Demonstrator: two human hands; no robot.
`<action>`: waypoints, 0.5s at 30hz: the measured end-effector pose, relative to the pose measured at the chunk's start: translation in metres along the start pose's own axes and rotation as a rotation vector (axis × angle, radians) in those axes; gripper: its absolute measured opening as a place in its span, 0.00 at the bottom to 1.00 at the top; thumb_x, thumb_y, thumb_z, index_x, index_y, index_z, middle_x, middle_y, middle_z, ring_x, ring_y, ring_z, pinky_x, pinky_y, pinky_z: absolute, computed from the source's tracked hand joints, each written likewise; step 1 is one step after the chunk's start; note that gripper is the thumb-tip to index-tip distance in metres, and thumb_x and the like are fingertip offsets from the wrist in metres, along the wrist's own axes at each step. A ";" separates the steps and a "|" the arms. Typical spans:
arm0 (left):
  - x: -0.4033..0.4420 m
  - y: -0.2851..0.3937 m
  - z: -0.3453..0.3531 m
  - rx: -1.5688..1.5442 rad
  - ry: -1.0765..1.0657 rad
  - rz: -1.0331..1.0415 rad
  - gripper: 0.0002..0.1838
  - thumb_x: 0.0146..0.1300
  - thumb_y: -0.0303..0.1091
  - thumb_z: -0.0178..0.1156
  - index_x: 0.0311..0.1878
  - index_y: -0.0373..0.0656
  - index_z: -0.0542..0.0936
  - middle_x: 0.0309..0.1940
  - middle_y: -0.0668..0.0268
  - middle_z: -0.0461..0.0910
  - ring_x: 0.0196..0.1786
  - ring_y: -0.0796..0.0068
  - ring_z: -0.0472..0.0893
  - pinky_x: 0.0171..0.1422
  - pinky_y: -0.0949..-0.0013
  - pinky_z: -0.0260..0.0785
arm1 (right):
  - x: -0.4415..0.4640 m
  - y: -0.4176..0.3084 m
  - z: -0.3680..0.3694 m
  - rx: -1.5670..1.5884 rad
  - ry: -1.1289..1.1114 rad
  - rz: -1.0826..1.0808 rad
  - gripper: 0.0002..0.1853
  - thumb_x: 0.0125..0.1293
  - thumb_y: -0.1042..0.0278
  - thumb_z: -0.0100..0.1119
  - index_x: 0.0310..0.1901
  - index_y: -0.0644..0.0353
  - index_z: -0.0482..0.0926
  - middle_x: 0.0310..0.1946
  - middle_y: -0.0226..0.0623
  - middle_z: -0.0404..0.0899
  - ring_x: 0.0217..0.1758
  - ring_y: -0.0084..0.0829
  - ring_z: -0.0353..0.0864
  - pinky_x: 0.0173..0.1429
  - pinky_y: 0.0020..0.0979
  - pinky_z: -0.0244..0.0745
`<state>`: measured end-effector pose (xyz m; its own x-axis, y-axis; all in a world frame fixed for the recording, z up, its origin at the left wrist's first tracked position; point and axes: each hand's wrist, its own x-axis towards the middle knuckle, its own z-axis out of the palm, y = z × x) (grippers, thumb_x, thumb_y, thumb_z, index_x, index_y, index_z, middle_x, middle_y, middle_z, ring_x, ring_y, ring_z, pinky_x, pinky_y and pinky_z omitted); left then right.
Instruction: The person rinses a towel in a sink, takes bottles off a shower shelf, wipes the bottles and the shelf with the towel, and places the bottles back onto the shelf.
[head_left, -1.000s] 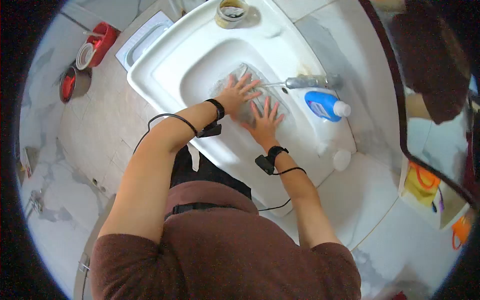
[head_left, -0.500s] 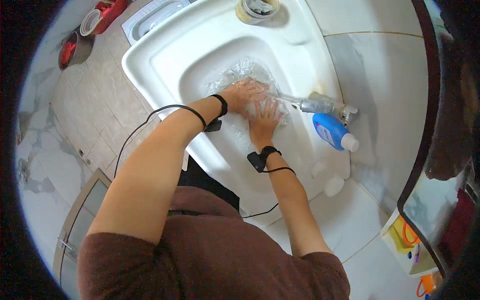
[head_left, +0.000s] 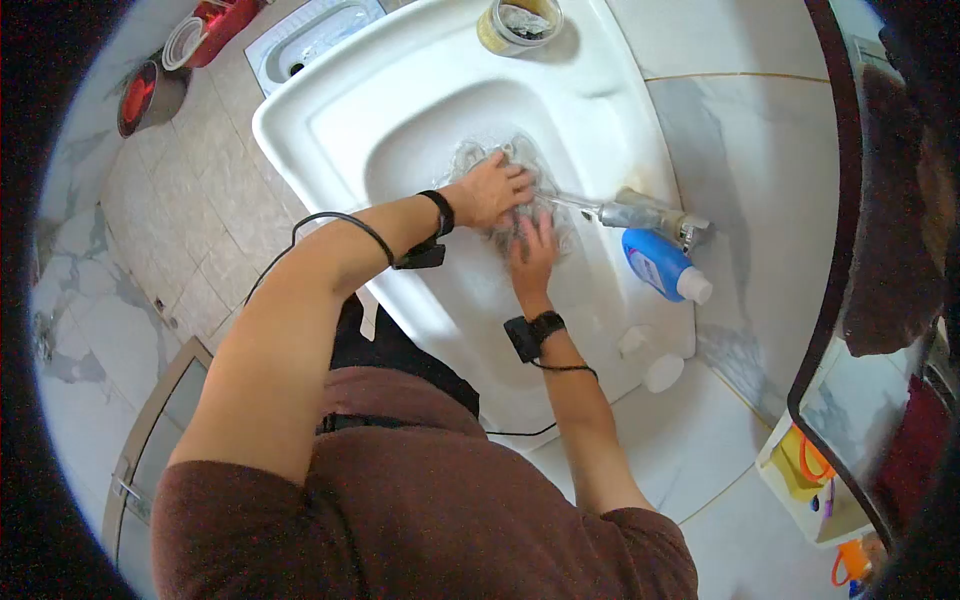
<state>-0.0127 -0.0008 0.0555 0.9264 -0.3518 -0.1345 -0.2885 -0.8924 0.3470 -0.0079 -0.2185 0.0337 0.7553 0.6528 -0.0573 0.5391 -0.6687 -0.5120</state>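
Observation:
My left hand [head_left: 492,192] is over the white sink's [head_left: 390,150] basin, palm down with its fingers apart. Just below it, my right hand [head_left: 533,258] reaches in with spread fingers. Both rest on or just above a wet, greyish, crumpled mass [head_left: 522,152] whose kind I cannot make out. Fingertips partly hide it. From the metal faucet [head_left: 640,214] at the right, a stream of water [head_left: 570,200] runs down beside my fingers. Each wrist wears a black band with a small cabled box.
A blue bottle with a white cap [head_left: 660,268] lies beside the faucet. An open tub [head_left: 520,25] stands on the sink's far rim. Below the bottle is a white round object [head_left: 663,373]. A squat toilet [head_left: 310,45] and a bucket [head_left: 150,98] are on the tiled floor.
The splashing water around my hands has shrunk, and the greyish mass shows more clearly. My right hand has drawn back slightly, and my left fingers are a little more bent.

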 end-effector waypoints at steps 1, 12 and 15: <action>-0.002 0.005 -0.008 -0.013 0.030 -0.109 0.40 0.52 0.54 0.63 0.67 0.52 0.62 0.70 0.62 0.55 0.70 0.62 0.57 0.66 0.45 0.53 | -0.006 0.004 -0.006 0.200 0.065 0.035 0.27 0.61 0.64 0.52 0.65 0.47 0.66 0.68 0.49 0.56 0.71 0.52 0.54 0.73 0.54 0.39; 0.020 0.073 0.022 -0.577 0.112 -0.702 0.18 0.53 0.45 0.62 0.47 0.51 0.80 0.64 0.57 0.59 0.63 0.50 0.63 0.54 0.48 0.68 | 0.015 -0.057 -0.059 1.637 -0.099 1.202 0.35 0.63 0.33 0.42 0.66 0.46 0.62 0.64 0.36 0.63 0.64 0.44 0.65 0.62 0.49 0.65; 0.026 0.084 0.038 -0.893 0.146 -0.491 0.12 0.51 0.41 0.61 0.35 0.45 0.83 0.56 0.53 0.69 0.55 0.51 0.72 0.51 0.55 0.71 | 0.016 -0.027 -0.041 1.771 -0.123 1.152 0.36 0.61 0.29 0.42 0.59 0.49 0.69 0.57 0.36 0.71 0.57 0.40 0.72 0.57 0.46 0.71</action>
<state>-0.0222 -0.0954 0.0460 0.9312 0.0863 -0.3540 0.3598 -0.3721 0.8556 0.0054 -0.2044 0.0818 0.3465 0.3576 -0.8672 -0.9328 0.2291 -0.2782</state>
